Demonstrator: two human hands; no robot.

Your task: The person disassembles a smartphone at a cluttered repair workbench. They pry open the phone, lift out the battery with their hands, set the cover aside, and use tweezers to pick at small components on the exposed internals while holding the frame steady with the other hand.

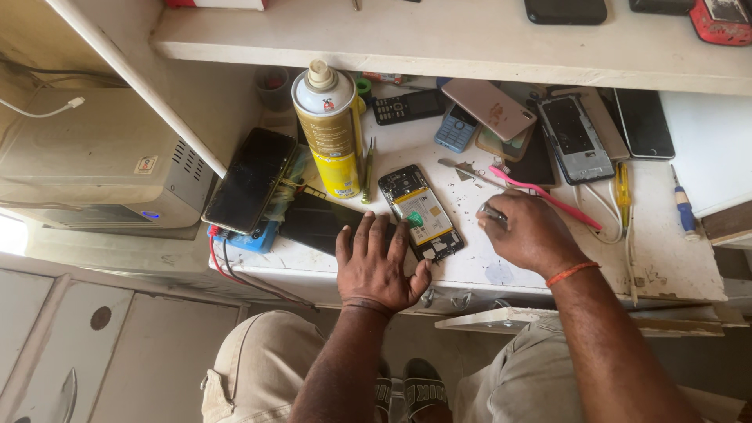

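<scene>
Head view looks straight down, and I see my left hand (pixel 379 265) spread flat on the worktop (pixel 666 258), fingers splayed, gripping nothing; its fingertips press the lower left edge of the opened phone (pixel 421 212), which lies back-off with its battery and green tab showing, tilted across the worktop just short of the front edge. My right hand (pixel 529 233) is curled loosely over a small dark tool (pixel 493 212) whose tip pokes out toward the phone's right side; I cannot tell how firmly it is gripped. Bare worktop shows only in the narrow gap between my two hands and in a patch to the right of my right wrist.

Behind the right hand a pink pry tool (pixel 540 194) lies slantwise, with tweezers (pixel 462 167) just beyond it. Left of the phone stands a tall spray can (pixel 329 129), near a black phone (pixel 250 179) propped on a blue stand at the left edge, red wires hanging over that edge. Along the back, under the shelf (pixel 470 39), several more phones crowd together. A yellow screwdriver (pixel 623 188) and a blue screwdriver (pixel 683 205) lie toward the right edge.
</scene>
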